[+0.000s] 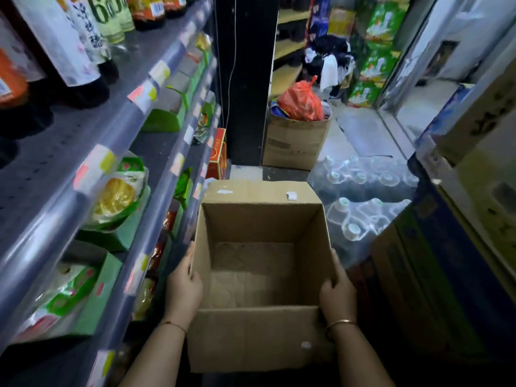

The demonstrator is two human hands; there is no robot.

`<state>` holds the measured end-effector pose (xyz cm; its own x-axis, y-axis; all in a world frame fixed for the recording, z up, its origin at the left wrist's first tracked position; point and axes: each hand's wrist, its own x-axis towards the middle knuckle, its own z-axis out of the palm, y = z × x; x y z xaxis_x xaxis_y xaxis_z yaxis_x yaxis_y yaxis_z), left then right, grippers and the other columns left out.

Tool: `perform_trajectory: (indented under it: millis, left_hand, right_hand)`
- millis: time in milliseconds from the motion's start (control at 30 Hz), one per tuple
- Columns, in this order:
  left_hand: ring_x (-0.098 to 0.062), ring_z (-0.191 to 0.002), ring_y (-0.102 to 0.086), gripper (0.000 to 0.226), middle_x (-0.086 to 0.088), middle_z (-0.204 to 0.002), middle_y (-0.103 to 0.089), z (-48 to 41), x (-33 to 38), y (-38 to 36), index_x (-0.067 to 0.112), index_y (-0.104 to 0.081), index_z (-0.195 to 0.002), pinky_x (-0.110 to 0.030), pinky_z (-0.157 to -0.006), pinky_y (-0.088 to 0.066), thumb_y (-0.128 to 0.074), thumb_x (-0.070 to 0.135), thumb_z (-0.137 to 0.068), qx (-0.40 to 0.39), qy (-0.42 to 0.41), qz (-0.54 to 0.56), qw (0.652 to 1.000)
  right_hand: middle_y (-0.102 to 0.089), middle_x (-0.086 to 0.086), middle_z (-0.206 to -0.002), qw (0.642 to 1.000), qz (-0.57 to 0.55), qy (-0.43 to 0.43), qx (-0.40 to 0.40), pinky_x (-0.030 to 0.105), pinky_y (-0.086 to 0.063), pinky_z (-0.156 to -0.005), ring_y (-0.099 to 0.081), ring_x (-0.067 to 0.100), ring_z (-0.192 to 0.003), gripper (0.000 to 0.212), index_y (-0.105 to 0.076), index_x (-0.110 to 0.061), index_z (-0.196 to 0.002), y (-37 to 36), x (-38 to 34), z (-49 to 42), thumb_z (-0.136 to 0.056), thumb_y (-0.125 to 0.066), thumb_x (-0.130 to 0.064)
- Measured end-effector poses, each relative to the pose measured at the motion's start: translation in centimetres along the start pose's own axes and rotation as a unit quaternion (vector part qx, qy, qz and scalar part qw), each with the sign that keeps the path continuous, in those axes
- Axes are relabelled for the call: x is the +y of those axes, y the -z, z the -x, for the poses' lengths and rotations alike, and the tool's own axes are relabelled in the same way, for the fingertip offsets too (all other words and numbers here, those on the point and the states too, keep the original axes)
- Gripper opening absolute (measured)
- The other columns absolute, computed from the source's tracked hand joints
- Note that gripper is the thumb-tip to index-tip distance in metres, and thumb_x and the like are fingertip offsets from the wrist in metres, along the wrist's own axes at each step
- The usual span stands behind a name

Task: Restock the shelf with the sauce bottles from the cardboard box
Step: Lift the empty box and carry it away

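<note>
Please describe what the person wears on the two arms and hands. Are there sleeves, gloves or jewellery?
No gloves and no sleeves are visible; both forearms are bare. The left hand has a thin red string bracelet at the wrist. The right hand has a slim gold-coloured bangle at the wrist.

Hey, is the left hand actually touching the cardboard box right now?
Touching. The head view shows the left hand pressed flat against the left wall of the open cardboard box, fingers wrapped over its rim, with no gap visible between them.

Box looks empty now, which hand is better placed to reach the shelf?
Left. The left hand grips the empty cardboard box on its shelf side; the right hand holds the far wall.
</note>
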<state>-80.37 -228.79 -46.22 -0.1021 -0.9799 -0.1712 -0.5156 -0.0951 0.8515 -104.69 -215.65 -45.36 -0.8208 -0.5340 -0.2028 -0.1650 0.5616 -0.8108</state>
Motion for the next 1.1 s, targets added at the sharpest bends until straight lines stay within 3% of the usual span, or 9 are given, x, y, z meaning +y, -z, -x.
perform_trajectory:
  millis: [67, 133, 267, 467, 567, 700, 800, 967, 1100]
  left_hand:
    - [-0.019, -0.132, -0.044, 0.064, -0.003, -0.147, -0.044, -2.3, -0.5, -1.3, 0.023, -0.034, -0.145, -0.032, -0.104, -0.040, -0.042, -0.009, -0.089, -0.011, 0.013, 0.005, 1.000]
    - [-0.013, -0.121, -0.049, 0.065, -0.004, -0.147, -0.044, -4.4, -0.9, -2.8, 0.026, -0.034, -0.144, -0.022, -0.086, -0.046, -0.042, -0.008, -0.090, -0.017, 0.032, 0.011, 0.999]
    - [0.005, -0.080, -0.050, 0.064, -0.004, -0.141, -0.050, -7.6, -2.3, -5.9, 0.027, -0.033, -0.145, -0.013, -0.062, -0.041, -0.044, -0.006, -0.091, -0.018, 0.054, 0.012, 0.998]
    - [-0.004, -0.087, -0.056, 0.065, -0.005, -0.136, -0.055, -12.0, -3.9, -8.7, 0.031, -0.033, -0.144, -0.029, -0.079, -0.052, -0.043, -0.006, -0.091, -0.041, 0.081, 0.002, 0.996]
    - [0.007, -0.073, -0.047, 0.065, -0.003, -0.139, -0.052, -13.4, -4.6, -9.4, 0.031, -0.031, -0.145, -0.021, -0.071, -0.048, -0.044, -0.004, -0.092, -0.040, 0.084, -0.001, 0.996]
    - [0.006, -0.066, -0.044, 0.064, -0.005, -0.132, -0.057, -14.0, -4.7, -9.9, 0.033, -0.030, -0.144, -0.016, -0.062, -0.043, -0.045, -0.001, -0.093, -0.037, 0.091, -0.005, 0.995]
    - [0.004, -0.067, -0.047, 0.064, -0.006, -0.132, -0.058, -14.3, -4.2, -9.6, 0.034, -0.030, -0.145, -0.023, -0.065, -0.048, -0.046, 0.000, -0.092, -0.040, 0.096, -0.021, 0.994]
    - [-0.015, -0.092, -0.062, 0.065, 0.000, -0.130, -0.058, -14.0, -3.8, -9.6, 0.042, -0.030, -0.142, -0.033, -0.077, -0.054, -0.046, 0.004, -0.092, -0.068, 0.099, -0.032, 0.992]
    - [-0.023, -0.104, -0.063, 0.066, -0.002, -0.127, -0.063, -13.4, -3.5, -10.0, 0.047, -0.030, -0.140, -0.046, -0.091, -0.053, -0.047, 0.006, -0.091, -0.064, 0.104, -0.039, 0.992]
  right_hand:
    - [-0.064, 0.015, -0.123, 1.000, 0.008, 0.002, -0.005, 0.030, -0.045, -0.088, -0.062, 0.031, -0.108, 0.070, -0.046, -0.029, -0.135, -1.3, 0.1, -2.4, -0.078, -0.043, 0.011]
    - [-0.062, 0.013, -0.126, 1.000, 0.010, -0.007, -0.010, 0.035, -0.045, -0.094, -0.060, 0.030, -0.110, 0.072, -0.045, -0.030, -0.136, -2.7, 0.5, -4.7, -0.077, -0.042, 0.012]
    - [-0.062, 0.011, -0.127, 0.999, 0.019, -0.029, -0.031, 0.032, -0.043, -0.092, -0.060, 0.029, -0.107, 0.074, -0.043, -0.031, -0.137, -4.7, 2.0, -8.6, -0.077, -0.041, 0.012]
    - [-0.062, 0.012, -0.127, 0.997, 0.058, -0.038, -0.045, 0.035, -0.045, -0.091, -0.061, 0.032, -0.108, 0.073, -0.037, -0.038, -0.139, -7.1, 3.8, -12.0, -0.080, -0.043, 0.005]
    - [-0.059, 0.011, -0.131, 0.996, 0.069, -0.023, -0.046, 0.036, -0.042, -0.095, -0.057, 0.031, -0.115, 0.072, -0.034, -0.036, -0.141, -7.7, 3.3, -13.3, -0.082, -0.043, 0.004]
    - [-0.057, 0.006, -0.134, 0.996, 0.075, -0.017, -0.046, 0.035, -0.040, -0.100, -0.055, 0.026, -0.119, 0.073, -0.033, -0.037, -0.141, -7.8, 3.1, -13.5, -0.083, -0.043, 0.005]
    - [-0.057, 0.006, -0.134, 0.995, 0.085, -0.013, -0.054, 0.033, -0.039, -0.100, -0.055, 0.025, -0.117, 0.073, -0.031, -0.036, -0.141, -7.8, 2.9, -13.7, -0.082, -0.042, 0.006]
    - [-0.064, 0.019, -0.116, 0.994, 0.103, -0.013, -0.027, 0.031, -0.042, -0.080, -0.062, 0.032, -0.094, 0.075, -0.034, -0.038, -0.140, -7.3, 2.7, -13.6, -0.080, -0.042, 0.007]
    - [-0.060, 0.019, -0.114, 0.992, 0.124, 0.007, 0.002, 0.037, -0.043, -0.085, -0.060, 0.033, -0.098, 0.064, -0.041, -0.029, -0.139, -7.0, 2.9, -13.4, -0.084, -0.048, 0.002]
